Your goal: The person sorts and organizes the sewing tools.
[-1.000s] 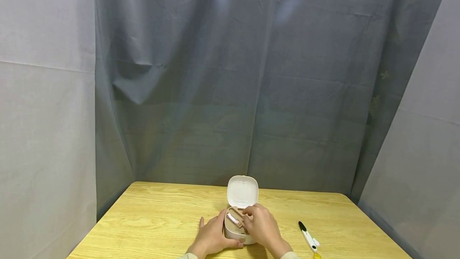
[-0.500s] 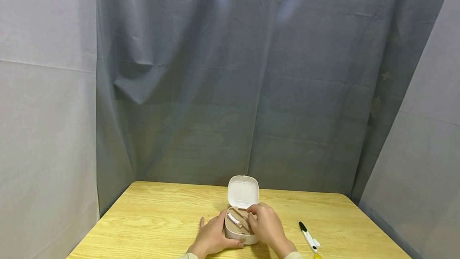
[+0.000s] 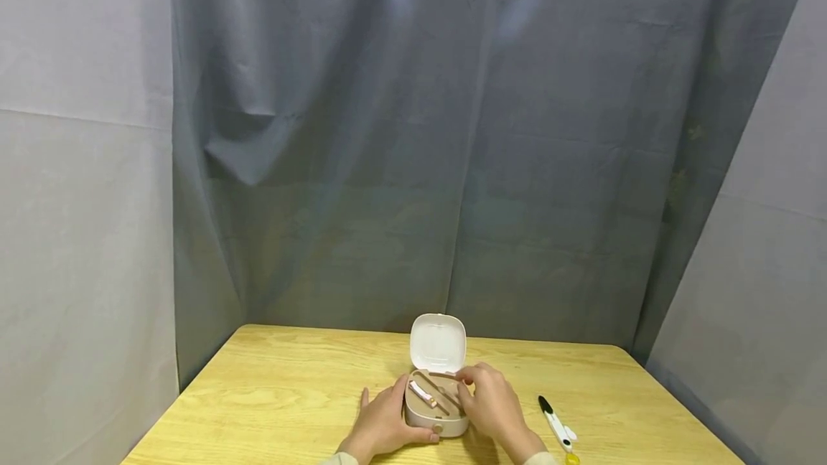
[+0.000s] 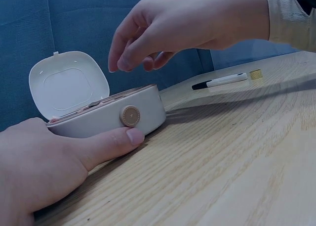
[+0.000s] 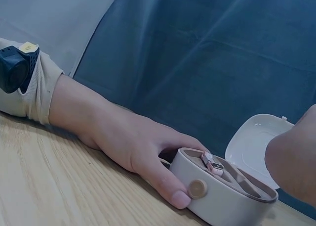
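Note:
A white case (image 3: pixel 436 428) with a raised white lid (image 3: pixel 438 343) and a brown inner tray (image 3: pixel 446 392) stands on the table. My left hand (image 3: pixel 382 423) grips it from the left, thumb on the front beside the round brown button (image 4: pixel 130 115). A small pink-and-white nail clipper (image 5: pixel 211 163) lies in the tray's left part; long slots run beside it. My right hand (image 3: pixel 492 403) hovers over the case's right side, fingers loosely bent. The left wrist view shows that hand (image 4: pixel 168 28) above the case, apart from it, with nothing visible in the fingers.
A slim white tool with a black tip (image 3: pixel 557 428) lies on the table to the right, a yellow piece (image 3: pixel 571 458) at its near end. Grey curtains (image 3: pixel 362 163) hang behind the wooden table (image 3: pixel 291 379).
My right hand has moved right, off the middle of the tray, uncovering more of its slots. The left hand and the case have stayed in place.

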A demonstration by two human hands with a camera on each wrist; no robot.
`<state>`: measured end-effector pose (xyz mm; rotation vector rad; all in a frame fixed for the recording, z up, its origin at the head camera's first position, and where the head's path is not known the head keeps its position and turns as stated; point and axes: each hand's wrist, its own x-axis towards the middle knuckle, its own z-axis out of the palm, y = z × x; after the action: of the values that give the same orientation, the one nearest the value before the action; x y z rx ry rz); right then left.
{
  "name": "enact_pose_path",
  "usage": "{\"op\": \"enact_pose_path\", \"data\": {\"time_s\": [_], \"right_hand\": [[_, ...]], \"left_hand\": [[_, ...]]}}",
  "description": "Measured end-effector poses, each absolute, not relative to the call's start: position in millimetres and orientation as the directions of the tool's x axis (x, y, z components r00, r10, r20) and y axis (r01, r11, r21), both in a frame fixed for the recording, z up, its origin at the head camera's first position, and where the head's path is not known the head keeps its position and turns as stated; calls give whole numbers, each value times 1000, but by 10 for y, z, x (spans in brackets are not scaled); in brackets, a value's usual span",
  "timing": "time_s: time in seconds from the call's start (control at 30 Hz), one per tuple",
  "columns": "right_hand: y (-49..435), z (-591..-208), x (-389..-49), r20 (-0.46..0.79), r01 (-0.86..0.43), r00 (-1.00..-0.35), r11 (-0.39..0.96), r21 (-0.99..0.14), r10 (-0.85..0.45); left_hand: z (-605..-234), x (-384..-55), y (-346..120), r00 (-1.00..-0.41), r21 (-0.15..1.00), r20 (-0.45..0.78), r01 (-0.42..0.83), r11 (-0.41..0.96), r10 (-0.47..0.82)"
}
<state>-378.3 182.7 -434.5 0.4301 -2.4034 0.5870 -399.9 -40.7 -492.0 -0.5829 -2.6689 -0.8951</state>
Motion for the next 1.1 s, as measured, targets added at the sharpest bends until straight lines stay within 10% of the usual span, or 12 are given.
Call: {"op": "enact_pose_path", "data": {"time_s": [1.1], "right_hand": [[2140,-4402,-3720,597,-393,-785,878,-272,-166]], "left_hand": [[-4957,-4025,-423,-892,528,354,440,726,282]]}}
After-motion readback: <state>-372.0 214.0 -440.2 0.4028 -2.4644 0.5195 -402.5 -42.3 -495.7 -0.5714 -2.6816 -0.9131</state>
